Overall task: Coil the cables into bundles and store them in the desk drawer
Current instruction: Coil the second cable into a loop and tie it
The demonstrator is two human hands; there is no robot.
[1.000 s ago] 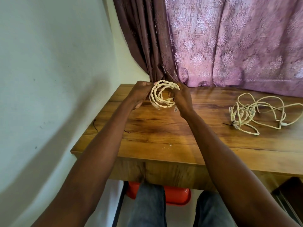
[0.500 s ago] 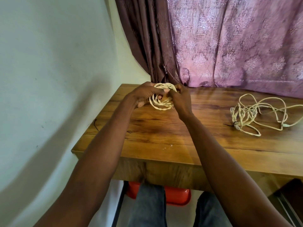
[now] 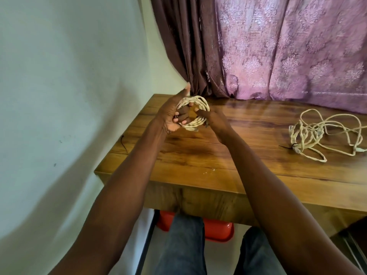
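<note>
both hands up over the tabletop far-left corner. left hand fingers curled through the coiled cream cable, thumb up. right hand looks to pinch the coil's right side, partly hidden. second cable lies loose, tangled, well apart at right.

2 bare forearms without sleeves; legs in grey-blue jeans.
</note>
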